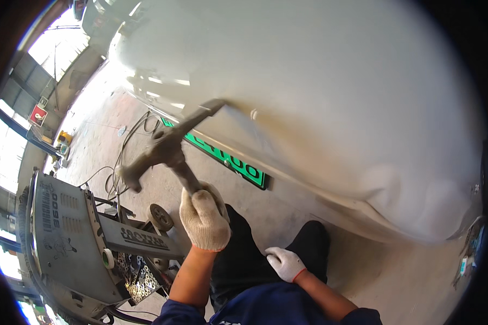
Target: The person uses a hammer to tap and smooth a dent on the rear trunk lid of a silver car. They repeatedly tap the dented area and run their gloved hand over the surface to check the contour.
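Note:
My left hand (205, 219), in a white knitted glove, is closed around the handle of a hammer (169, 145). The hammer is raised, its long narrow head slanting across the view. One narrow end of the head appears against the pale car body (309, 70); whether it touches the panel I cannot tell. A crumpled dent (382, 197) shows low on the right side of the body. My right hand (286, 264), also gloved, lies on my dark-trousered right leg with its fingers stretched out and nothing in it.
A green licence plate (228, 161) is fixed along the car's lower edge. On the left stands a grey wheeled machine (70, 244) with a wheel (161, 216) and a box of metal rings (137, 279). Cables (126, 149) trail over the concrete floor (100, 132).

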Available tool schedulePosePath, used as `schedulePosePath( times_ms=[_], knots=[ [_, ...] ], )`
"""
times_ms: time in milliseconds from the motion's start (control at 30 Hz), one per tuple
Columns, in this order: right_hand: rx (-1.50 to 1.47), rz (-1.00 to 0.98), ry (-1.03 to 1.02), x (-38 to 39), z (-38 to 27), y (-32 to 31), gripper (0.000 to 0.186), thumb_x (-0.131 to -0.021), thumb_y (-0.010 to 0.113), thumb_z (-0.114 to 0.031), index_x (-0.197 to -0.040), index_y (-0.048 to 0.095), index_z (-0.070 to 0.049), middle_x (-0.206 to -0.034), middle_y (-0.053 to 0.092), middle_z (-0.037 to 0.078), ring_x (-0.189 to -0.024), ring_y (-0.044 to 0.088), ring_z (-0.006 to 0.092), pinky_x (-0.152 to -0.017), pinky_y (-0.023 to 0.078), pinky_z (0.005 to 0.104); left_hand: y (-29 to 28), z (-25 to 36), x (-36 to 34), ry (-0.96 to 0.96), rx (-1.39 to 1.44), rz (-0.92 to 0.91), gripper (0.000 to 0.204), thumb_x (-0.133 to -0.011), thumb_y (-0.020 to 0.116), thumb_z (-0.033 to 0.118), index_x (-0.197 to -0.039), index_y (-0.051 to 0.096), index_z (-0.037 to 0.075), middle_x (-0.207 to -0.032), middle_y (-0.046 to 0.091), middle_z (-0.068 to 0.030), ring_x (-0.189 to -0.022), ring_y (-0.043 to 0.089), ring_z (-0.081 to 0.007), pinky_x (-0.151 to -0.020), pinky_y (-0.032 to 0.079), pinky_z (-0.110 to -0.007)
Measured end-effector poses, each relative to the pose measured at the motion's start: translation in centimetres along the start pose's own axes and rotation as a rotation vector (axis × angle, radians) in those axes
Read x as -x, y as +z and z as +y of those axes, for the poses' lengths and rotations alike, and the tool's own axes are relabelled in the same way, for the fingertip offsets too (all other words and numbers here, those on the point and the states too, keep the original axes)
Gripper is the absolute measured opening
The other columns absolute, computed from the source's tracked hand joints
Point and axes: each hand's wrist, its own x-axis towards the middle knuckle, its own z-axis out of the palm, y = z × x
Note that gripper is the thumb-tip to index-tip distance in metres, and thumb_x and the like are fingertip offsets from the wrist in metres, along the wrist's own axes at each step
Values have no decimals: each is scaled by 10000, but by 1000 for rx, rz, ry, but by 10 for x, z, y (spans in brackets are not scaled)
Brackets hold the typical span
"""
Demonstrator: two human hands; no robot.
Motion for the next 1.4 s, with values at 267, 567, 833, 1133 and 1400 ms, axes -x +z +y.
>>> schedulePosePath(
  times_ms=[267,567,833,1133,1400],
  knots=[
    [-12,-10,-8,1,1,4,332,-1118,674,-264,-1336,764,-31,-1285,812,215,-1193,781,407,-1051,615,471,1,-4,14,-7,3,36,535,-1208,480,578,-1040,528,72,-644,478,-22,-448,414,-106,-401,377,-278],
    [1,-23,-5,-3,0,1,325,-1117,672,-264,-1321,764,-29,-1279,811,219,-1198,778,412,-1044,614,478,-6,-4,14,-46,-129,-23,456,-1191,469,426,-984,569,32,-632,549,-10,-509,500,-103,-503,382,-282],
    [25,-42,14,-3,-3,-3,350,-1120,672,-274,-1350,759,-24,-1293,811,219,-1206,779,407,-1049,615,479,-5,-3,14,37,-176,-35,545,-1209,456,558,-1058,534,40,-637,526,-15,-455,464,-94,-430,367,-263],
    [-2,-29,15,-4,-8,0,354,-1121,672,-267,-1361,751,-20,-1296,810,221,-1200,783,404,-1053,617,476,-4,1,-9,102,-153,-35,551,-1211,465,565,-1021,556,56,-623,520,0,-455,453,-92,-429,342,-262],
    [-10,-30,9,-5,-9,2,348,-1117,681,-277,-1349,760,-29,-1273,816,215,-1196,784,398,-1049,618,465,6,9,-12,137,-114,42,549,-1222,447,535,-968,560,61,-592,498,3,-438,444,-96,-417,334,-263]
  ],
)
